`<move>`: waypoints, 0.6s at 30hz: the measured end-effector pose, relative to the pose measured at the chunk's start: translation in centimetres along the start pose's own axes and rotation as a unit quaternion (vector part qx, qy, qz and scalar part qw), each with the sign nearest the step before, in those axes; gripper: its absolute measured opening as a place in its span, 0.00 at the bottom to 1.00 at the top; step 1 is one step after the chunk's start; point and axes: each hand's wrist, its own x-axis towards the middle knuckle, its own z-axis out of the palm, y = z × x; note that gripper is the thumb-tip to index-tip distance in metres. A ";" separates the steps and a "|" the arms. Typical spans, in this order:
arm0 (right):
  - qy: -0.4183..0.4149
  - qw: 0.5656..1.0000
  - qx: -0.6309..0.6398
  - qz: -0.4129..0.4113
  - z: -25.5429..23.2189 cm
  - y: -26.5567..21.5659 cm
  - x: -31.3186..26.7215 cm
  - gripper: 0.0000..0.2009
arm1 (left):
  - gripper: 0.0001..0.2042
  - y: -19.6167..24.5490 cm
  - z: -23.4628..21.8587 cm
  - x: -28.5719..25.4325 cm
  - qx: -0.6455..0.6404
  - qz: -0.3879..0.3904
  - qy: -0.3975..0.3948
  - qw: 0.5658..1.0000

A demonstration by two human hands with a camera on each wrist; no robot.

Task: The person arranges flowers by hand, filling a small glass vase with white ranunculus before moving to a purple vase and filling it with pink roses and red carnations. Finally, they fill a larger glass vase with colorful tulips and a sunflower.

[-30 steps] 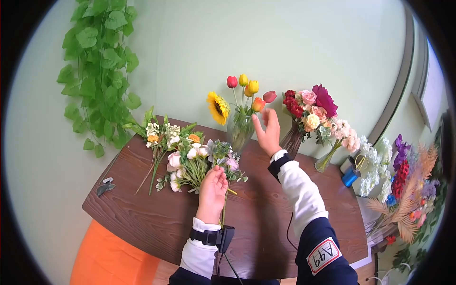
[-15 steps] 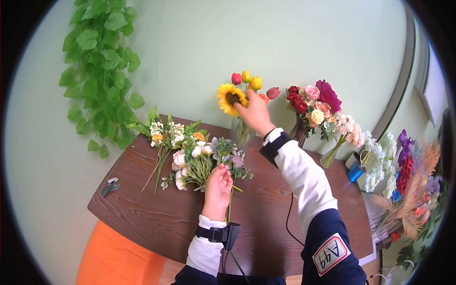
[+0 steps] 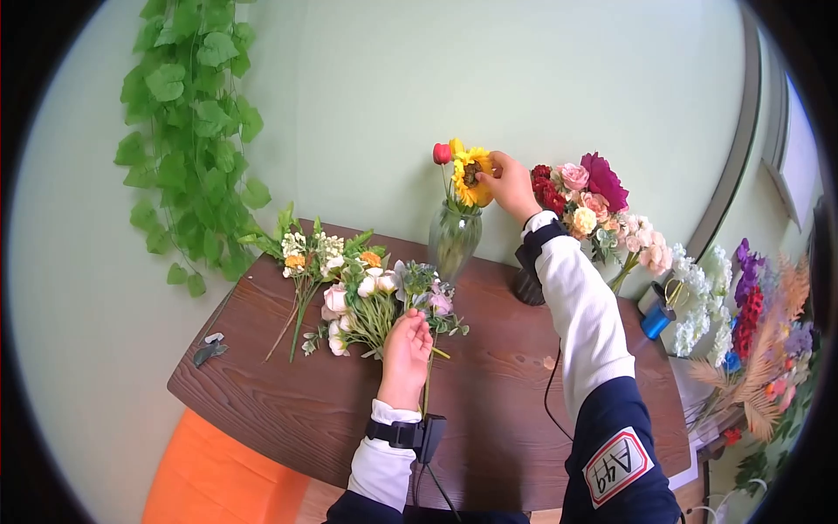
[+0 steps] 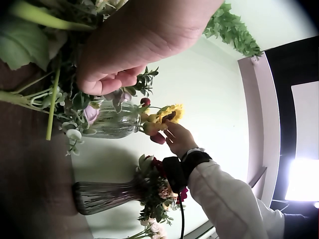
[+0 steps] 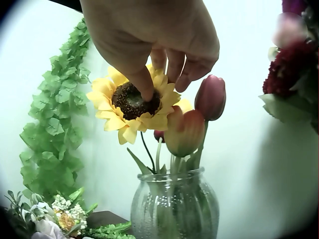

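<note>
My right hand (image 3: 515,188) pinches the head of a yellow sunflower (image 5: 130,102), its thumb on the dark centre and its fingers behind the petals. The sunflower stands among tulips (image 5: 210,97) in a ribbed clear glass vase (image 3: 456,243). An orange-yellow tulip (image 5: 183,132) sits close beside the petals in the right wrist view. My left hand (image 3: 407,356) stays low over the table, fingers loosely curled, close to a lilac flower (image 3: 440,303) with grey-green leaves. A bunch of pale pink and white roses (image 3: 339,301) lies just left of it.
White blossom sprigs with orange flowers (image 3: 295,262) lie at the table's back left. Right of the vase stands a dark ribbed vase (image 4: 104,196) of red and pink flowers (image 3: 587,203). Blue ribbon spools (image 3: 656,323) and more flowers line the right edge. Leafy vines (image 3: 188,113) hang on the wall.
My right hand has taken hold of the sunflower head and turned it from the vase's left side toward the right, in front of the tulips. The left hand has hardly moved.
</note>
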 end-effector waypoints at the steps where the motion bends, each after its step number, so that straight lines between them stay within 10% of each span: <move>1: 0.000 1.000 0.004 -0.013 0.0 0.5 0.2 0.19 | 0.10 0.0 0.0 0.0 0.002 0.001 0.000 1.000; 18: -0.042 0.994 0.083 -0.049 0.2 -1.1 -2.2 0.24 | 0.10 0.1 0.0 0.1 0.001 -0.002 0.003 1.000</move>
